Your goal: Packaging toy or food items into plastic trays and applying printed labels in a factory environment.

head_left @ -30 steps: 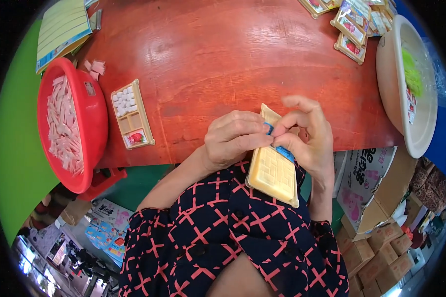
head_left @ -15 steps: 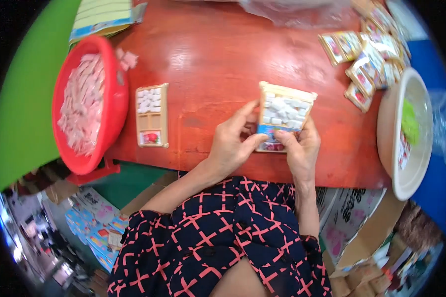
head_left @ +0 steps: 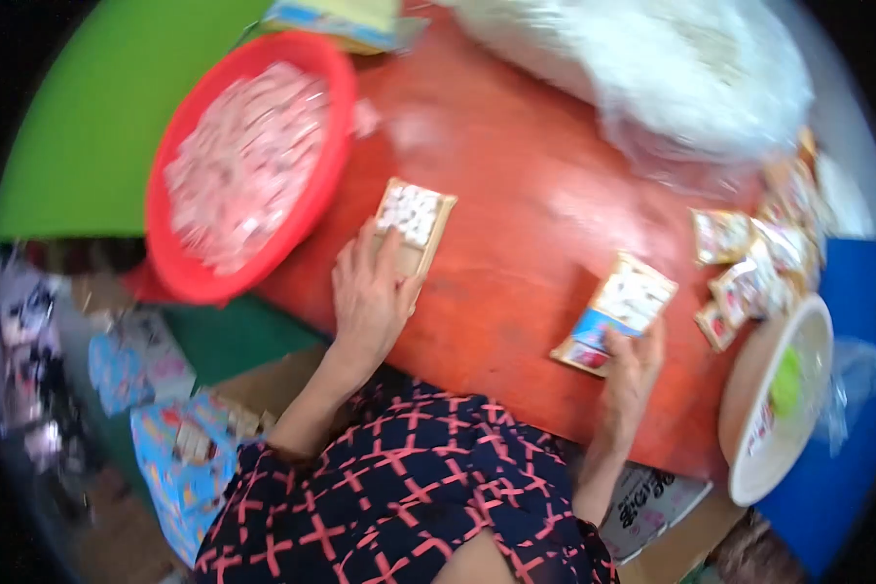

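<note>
My right hand grips the lower right edge of a small shallow tray, thumb on top. White pillow-shaped pieces fill its upper part, and a blue strip crosses it above a reddish picture or packet. On the left, my left hand has its fingers and thumb around the lower part of a second small tray. White pieces fill the upper end of that one too; its lower end is hidden under my hand. Both trays are somewhat blurred.
At left stands a red basin heaped with small pink-white packets. A large clear bag of white contents lies at the back. Several filled packs are piled at the right, beside a cream basin holding something green. Cardboard boxes sit below the red table.
My left hand has let go of the first tray and moved left onto the second. My right hand keeps the first tray, now farther right. The view has turned and shifted.
</note>
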Available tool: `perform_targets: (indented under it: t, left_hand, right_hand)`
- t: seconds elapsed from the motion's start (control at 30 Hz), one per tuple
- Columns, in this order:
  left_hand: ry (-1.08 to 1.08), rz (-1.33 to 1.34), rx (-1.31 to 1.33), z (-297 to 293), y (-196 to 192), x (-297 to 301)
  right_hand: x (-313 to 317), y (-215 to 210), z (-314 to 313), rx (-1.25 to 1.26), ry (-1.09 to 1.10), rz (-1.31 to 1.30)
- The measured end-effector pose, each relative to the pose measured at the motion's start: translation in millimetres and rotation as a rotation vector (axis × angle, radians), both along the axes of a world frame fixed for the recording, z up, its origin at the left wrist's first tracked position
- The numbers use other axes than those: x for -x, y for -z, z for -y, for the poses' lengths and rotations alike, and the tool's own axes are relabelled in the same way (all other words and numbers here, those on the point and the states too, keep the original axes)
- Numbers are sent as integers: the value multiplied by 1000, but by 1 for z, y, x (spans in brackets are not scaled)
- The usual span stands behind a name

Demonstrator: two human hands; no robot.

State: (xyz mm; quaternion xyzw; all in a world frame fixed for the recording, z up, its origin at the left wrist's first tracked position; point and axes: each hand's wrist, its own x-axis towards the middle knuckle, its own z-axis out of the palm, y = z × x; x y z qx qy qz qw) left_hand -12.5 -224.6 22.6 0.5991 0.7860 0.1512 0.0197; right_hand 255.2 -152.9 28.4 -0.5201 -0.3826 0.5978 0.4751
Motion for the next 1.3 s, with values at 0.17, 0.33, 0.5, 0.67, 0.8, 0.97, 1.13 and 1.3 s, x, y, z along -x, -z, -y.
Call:
perform_targets:
  t: [0.17,0.33,0.5,0.67,0.8,0.97,1.13,1.3]
  left_hand:
    - [217,93,-47,-32,0,-58]
    - [327,175,-63,-52,-3,-84]
    - [341,187,-36,-64,4,-98]
    - [372,467,-71,-65,1,-106]
    - [322,560,-151,-59,-14,-65]
    - [331,239,-431,-85,-98,31]
    - [-262,-373,-358,-148,-165,162]
    - [-473,16,6,-199,-98,284]
  right_hand:
    - [-10,11,-2,-10,-16,32]
    - [-32,-25,-45,-255,223,198]
    - [-120,-5,-155,-710,402,1335]
    - [-194,-19,-233,-610,538,758]
    - [-140,-17,-236,-391,560,640]
    - [-141,-20,-215,-587,551,1166]
    - [-99,-27,-187,-598,433,700]
    - [-42,-27,-163,-565,79,427]
